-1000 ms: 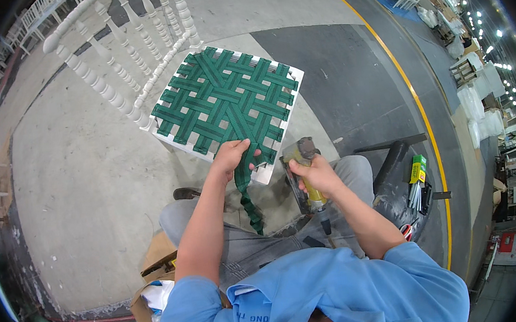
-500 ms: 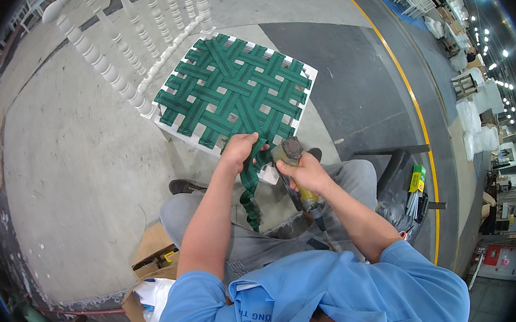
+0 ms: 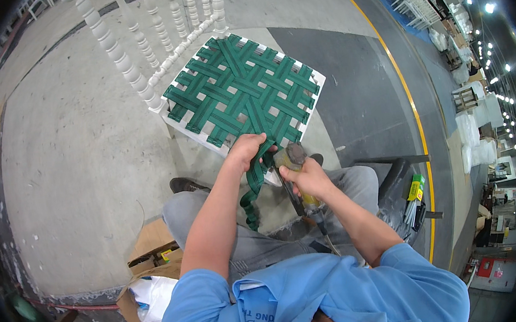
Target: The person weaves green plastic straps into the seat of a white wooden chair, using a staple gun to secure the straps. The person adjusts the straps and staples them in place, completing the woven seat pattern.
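Note:
A white chair frame (image 3: 319,85) with turned spindles stands before me. Its seat is woven from green webbing straps (image 3: 228,96), with gaps between them. At the seat's near corner, my left hand (image 3: 248,149) grips a green webbing strap (image 3: 254,176); its loose tail hangs down in folds between my knees. Just right of it, my right hand (image 3: 307,178) is wrapped around a yellowish staple gun (image 3: 310,200) with a worn dark head, close to that corner. A hose runs from the gun's lower end toward me. Whether its nose touches the strap is hidden.
An open cardboard box (image 3: 148,241) and a white plastic bag (image 3: 156,295) lie at my lower left. To my right is a dark stand (image 3: 394,176) with a green and yellow box (image 3: 417,187). A yellow floor line (image 3: 409,95) runs beyond; stacked white furniture stands far right.
The chair sits slightly farther right in view, and both hands have shifted a little right with it. My left hand still grips the strap and my right hand the staple gun.

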`<action>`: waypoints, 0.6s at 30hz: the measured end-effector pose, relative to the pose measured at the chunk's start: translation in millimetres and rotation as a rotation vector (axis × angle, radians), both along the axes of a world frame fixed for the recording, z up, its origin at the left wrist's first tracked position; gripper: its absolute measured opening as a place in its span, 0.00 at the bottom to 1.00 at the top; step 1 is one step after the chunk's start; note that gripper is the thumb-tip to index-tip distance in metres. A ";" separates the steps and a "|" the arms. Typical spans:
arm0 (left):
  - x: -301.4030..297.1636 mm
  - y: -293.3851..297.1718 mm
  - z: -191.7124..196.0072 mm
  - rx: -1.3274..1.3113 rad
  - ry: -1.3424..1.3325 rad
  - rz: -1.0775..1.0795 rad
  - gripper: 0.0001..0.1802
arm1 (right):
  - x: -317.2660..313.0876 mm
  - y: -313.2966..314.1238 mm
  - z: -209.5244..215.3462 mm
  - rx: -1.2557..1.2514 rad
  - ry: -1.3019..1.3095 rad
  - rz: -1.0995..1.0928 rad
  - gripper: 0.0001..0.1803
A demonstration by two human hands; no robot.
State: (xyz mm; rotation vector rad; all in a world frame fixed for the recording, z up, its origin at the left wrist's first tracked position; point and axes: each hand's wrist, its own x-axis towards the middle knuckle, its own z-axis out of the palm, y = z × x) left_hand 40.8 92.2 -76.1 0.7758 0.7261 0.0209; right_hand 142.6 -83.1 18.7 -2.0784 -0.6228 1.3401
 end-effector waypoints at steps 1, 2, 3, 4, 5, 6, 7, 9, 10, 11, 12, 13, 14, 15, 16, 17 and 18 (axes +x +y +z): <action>-0.6 0.2 -0.4 -0.017 -0.008 -0.001 0.18 | -2.5 -2.0 -1.5 0.013 0.016 -0.001 0.23; -0.2 1.4 -0.5 -0.024 -0.020 0.013 0.18 | -4.0 -3.3 -2.8 0.026 0.031 -0.002 0.23; 0.9 2.5 -1.1 -0.033 -0.031 0.028 0.18 | -6.4 -1.7 -1.8 0.028 0.010 0.008 0.23; 0.9 2.5 -1.7 -0.041 -0.041 0.043 0.18 | -9.5 0.8 -1.4 0.029 -0.012 0.016 0.23; -1.7 1.9 -2.5 -0.032 -0.046 0.041 0.18 | -12.0 1.7 0.3 0.031 -0.034 0.024 0.23; -2.0 1.5 -0.2 -0.021 -0.057 0.030 0.18 | -8.6 -2.0 2.5 0.030 -0.003 0.010 0.22; -2.4 0.7 2.5 -0.010 -0.069 0.017 0.18 | -3.5 -7.7 6.5 0.031 0.028 -0.005 0.22; -7.1 1.2 4.9 -0.003 -0.070 -0.010 0.18 | 8.7 -21.4 24.4 0.055 0.061 -0.042 0.21; -11.6 2.5 5.0 0.005 -0.067 -0.019 0.18 | 17.2 -30.0 42.5 0.079 0.062 -0.062 0.21; -8.4 -2.0 14.4 0.038 -0.046 -0.078 0.18 | 33.1 -52.7 56.2 0.097 0.024 -0.138 0.19; -10.8 -6.5 19.4 0.061 -0.047 -0.059 0.18 | 43.5 -71.1 76.1 0.131 0.017 -0.257 0.19; -8.5 -14.7 24.4 0.084 -0.064 -0.066 0.18 | 60.2 -97.2 92.7 0.200 -0.005 -0.295 0.20; -8.3 -22.3 27.2 0.178 -0.079 -0.110 0.18 | 75.7 -125.9 109.3 0.266 -0.040 -0.349 0.20; -8.0 -28.6 30.8 0.241 -0.068 -0.156 0.17 | 89.6 -153.2 126.3 0.234 -0.130 -0.397 0.21; -13.3 -29.7 29.7 0.330 -0.077 -0.213 0.18 | 105.1 -179.5 146.6 0.200 -0.218 -0.440 0.21; -19.2 -30.0 25.0 0.590 -0.009 -0.281 0.19 | 117.4 -199.2 163.0 0.116 -0.334 -0.502 0.21; -19.0 -41.6 16.8 0.690 -0.049 -0.259 0.22 | 136.7 -243.9 164.5 0.177 -0.391 -0.541 0.20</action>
